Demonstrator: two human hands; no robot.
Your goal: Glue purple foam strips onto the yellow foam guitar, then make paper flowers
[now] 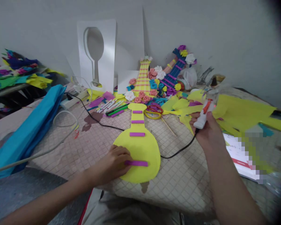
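Observation:
A yellow guitar-shaped cutout (145, 147) lies on the table in front of me, its neck pointing away. Short purple strips cross the neck, and a longer purple strip (140, 163) lies across the lower body. My left hand (119, 161) rests over the cutout's left side, fingers curled and closed at the left end of that lower strip; the fingertips are partly hidden. To the right, raised above the table, my right hand (207, 128) is wrapped round a white glue gun (202, 117) with an orange trigger. Its black cord (178, 152) runs down and passes beneath the cutout.
Decorated paper guitars (144, 78) lean at the back near a white cut-out board (110, 53). Markers (107, 105), scissors (153, 113) and a wooden stick (169, 125) lie beyond the cutout. Blue folded paper (35, 131) is at left; yellow sheets (243, 112) and a lit phone (240, 159) at right.

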